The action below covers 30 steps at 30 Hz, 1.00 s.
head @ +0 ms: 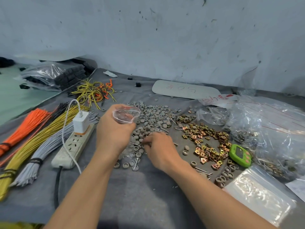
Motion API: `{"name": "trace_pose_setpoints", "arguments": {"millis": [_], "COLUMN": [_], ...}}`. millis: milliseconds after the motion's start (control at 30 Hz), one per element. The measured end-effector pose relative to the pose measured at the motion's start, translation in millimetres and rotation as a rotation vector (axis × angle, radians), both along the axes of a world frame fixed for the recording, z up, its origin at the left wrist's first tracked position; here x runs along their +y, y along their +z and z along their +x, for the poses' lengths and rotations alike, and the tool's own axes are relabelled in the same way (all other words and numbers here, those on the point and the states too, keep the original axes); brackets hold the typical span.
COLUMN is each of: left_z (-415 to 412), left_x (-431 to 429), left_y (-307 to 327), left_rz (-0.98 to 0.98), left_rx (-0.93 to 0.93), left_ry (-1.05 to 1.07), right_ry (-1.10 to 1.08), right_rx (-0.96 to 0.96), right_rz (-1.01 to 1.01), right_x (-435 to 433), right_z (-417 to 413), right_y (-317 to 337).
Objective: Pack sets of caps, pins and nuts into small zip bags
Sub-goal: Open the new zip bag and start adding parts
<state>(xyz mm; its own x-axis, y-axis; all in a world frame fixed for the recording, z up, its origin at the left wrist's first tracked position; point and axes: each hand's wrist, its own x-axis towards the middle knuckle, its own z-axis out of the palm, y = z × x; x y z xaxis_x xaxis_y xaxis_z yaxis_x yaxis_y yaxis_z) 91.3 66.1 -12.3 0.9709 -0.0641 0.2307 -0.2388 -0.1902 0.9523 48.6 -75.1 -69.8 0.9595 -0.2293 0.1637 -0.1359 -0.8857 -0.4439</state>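
The left hand (115, 131) pinches a small zip bag (126, 115), mouth held open, above the grey desk (132, 195); the right hand (159, 147), at its four o'clock, curls fingertips into the caps (155, 114) and pins (136, 163); whether it grips any, I cannot tell; the nuts (206, 142) lie heaped at its three o'clock

The person's left hand (113, 131) and right hand (160, 150) are bare, and so are both wrists. The left forearm (85, 184) and right forearm (214, 195) are uncovered along their whole visible length, slender and smooth. Knuckles show as low ridges on the right hand; nails are too small to judge. A yellow patch (19, 225) at the lower left corner may be clothing, though that cannot be told
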Motion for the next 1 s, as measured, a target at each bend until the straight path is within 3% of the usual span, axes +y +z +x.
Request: {"name": "trace_pose_setpoints", "arguments": {"millis": [400,467,567,633,867,1000], "left_z": [0.4,-0.3,-4.6,-7.1,-10.0,-6.8], "left_x": [-2.0,-3.5,-7.6,-10.5,-17.3,-14.5], "left_y": [-6.0,-7.2,-7.0,-6.2,-4.6,-8.1], "left_rz": [0.214,0.236,0.266,0.306,0.409,0.267], "left_rx": [-0.018,-0.024,-0.034,-0.032,-0.075,-0.045], "left_ry": [0.007,-0.006,-0.038,-0.063,-0.197,-0.144], "right_ry": [-0.073,-0.148,-0.19,-0.163,-0.008,-0.127], "right_rx": [0.169,0.047,-0.296,-0.455,-0.353,-0.514], "right_rz": [-0.056,0.083,0.396,0.467,0.378,0.502], "right_x": [-10.4,-12.9,-15.4,-13.9,-0.9,-14.7], "right_z": [-9.1,-11.0,-15.0,-17.7,-14.9,-12.6], "right_y": [25.1,32.1,52.6,66.6,64.0,63.7]}}
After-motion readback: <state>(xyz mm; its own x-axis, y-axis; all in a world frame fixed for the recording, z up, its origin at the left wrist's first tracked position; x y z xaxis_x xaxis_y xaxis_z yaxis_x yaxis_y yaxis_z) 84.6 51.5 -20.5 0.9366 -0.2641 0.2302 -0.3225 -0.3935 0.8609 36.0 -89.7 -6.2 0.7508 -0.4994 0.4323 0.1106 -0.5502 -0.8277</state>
